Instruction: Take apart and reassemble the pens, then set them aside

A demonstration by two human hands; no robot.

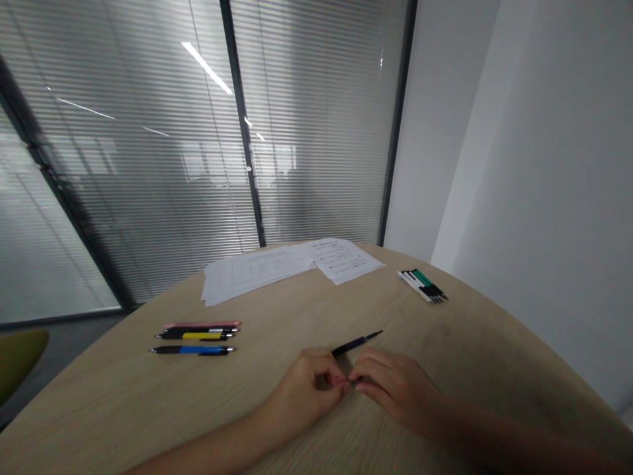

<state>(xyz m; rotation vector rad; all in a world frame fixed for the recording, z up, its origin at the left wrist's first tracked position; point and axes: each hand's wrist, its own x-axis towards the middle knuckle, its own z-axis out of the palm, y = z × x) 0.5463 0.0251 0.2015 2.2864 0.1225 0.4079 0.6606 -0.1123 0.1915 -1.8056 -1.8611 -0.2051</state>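
Note:
My left hand (316,382) and my right hand (393,386) meet low over the front middle of the table. Both are closed, with thumb and fingers pinched together. Between the fingertips a small dark piece (355,382) shows; most of it is hidden and I cannot make out what it is. Just beyond the hands, a dark pen barrel (357,343) with a thin pointed end lies at a slant on the wood, its near end beside my left knuckles.
On the round wooden table (257,389), a blue-and-black pen (192,350) and a yellow-and-black pen (198,336) lie at left with others. White-and-green pens (424,287) are grouped at right. Printed papers (267,269) spread along the far edge, before blind-covered glass.

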